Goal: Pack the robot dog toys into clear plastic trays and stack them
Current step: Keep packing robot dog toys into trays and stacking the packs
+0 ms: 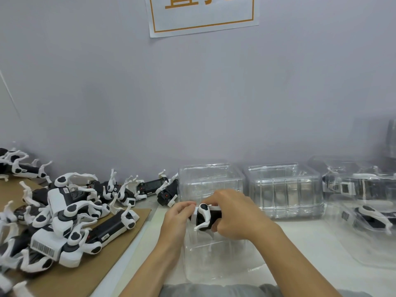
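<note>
1. Pale grey wall fills the upper view, with a white sign edged in orange at twelve o'clock; below it runs a white table.
2. At nine o'clock, a brown cardboard sheet carries a loose heap of robot dog toys, black and white, legs pointing every way. They probably sit there as the supply, within easy reach of the left hand.
3. At six o'clock, both hands meet on one toy. The left hand pinches its left end; the right hand curls over its top and right side. Held from both ends, the toy hangs level just above an open clear tray, seemingly so it can be lowered straight in.
4. Behind, at twelve to one o'clock, two stacks of empty clear trays stand against the wall, likely kept near as spares.
5. At three o'clock, packed trays with toys inside are stacked on each other, set aside from the working spot as finished.
</note>
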Demonstrator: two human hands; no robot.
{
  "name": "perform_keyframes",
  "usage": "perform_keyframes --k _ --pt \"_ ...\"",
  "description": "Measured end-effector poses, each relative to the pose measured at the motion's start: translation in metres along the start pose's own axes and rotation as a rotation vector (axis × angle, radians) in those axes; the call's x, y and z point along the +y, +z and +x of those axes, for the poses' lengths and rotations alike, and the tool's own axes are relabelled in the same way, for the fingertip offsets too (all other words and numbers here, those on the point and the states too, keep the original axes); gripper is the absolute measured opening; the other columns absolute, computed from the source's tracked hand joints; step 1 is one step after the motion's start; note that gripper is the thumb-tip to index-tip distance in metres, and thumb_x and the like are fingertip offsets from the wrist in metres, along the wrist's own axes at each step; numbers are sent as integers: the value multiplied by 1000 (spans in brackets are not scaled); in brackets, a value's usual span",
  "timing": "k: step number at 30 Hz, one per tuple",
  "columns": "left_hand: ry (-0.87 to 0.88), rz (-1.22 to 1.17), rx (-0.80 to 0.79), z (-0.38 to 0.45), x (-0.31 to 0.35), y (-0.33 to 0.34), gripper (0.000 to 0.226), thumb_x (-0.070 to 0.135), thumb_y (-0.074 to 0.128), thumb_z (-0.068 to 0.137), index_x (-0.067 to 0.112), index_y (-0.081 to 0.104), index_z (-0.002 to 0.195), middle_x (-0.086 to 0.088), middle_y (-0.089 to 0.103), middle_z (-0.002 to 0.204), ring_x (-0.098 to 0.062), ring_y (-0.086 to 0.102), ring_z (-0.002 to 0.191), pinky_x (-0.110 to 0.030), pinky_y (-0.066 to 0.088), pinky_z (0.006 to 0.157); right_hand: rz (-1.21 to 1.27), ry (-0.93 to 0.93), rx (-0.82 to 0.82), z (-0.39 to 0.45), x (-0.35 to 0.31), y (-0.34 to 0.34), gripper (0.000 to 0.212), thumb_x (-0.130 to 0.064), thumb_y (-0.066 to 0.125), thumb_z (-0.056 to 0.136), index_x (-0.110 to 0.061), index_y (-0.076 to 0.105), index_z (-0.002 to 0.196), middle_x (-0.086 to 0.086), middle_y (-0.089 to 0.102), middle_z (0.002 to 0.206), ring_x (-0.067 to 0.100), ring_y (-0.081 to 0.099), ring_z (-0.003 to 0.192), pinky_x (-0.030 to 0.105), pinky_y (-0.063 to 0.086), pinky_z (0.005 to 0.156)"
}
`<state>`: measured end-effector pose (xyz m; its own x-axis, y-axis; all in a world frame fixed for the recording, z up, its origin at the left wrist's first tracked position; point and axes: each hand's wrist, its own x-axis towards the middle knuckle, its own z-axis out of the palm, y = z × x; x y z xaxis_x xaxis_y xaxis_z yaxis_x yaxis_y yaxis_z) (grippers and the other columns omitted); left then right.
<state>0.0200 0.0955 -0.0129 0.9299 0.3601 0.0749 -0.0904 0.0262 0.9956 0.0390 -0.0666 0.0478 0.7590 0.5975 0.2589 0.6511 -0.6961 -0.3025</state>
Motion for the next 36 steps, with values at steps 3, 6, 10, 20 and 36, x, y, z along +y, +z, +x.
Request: perform_keyframes --k 3,6,10,20,36 --pt "-13 5 -7 0 1 -1 15 13 61 94 12 76 97 -8 76 101 -28 66 106 -46 47 101 28 -2 -3 -1 -1 1 13 -39 69 73 -36 56 72 -8 56 76 17 56 80 42 53 69" --pt "-25 2 -13 0 1 0 14 16 63 94 13 76 97 -6 76 100 -26 67 106 -43 48 98 58 3 -13 -2 0 0 15 -36 68 72 -35 63 86 -7 60 81 17 58 84 43 53 73" --pt "-42 1 15 1 1 0 13 7 65 91 11 74 99 -12 75 102 -26 68 100 -40 51 92 -2 2 31 -1 -3 4 17 -34 71 74 -37 66 90 -9 59 79 16 59 81 38 53 67" --pt "-55 -19 -10 0 3 -1 23 -7 66 85 10 71 100 2 77 90 -15 73 89 -25 54 74 -14 1 12 -1 -6 4 21 -27 76 74 -40 68 89 -11 61 76 12 55 77 23 34 51" --pt "-94 49 -6 -1 7 -3 38 -16 63 78 14 71 101 -1 76 99 -11 73 86 -26 53 73 34 19 -38 0 -7 6 37 -23 77 78 -37 68 111 -16 59 96 14 57 103 26 40 72"
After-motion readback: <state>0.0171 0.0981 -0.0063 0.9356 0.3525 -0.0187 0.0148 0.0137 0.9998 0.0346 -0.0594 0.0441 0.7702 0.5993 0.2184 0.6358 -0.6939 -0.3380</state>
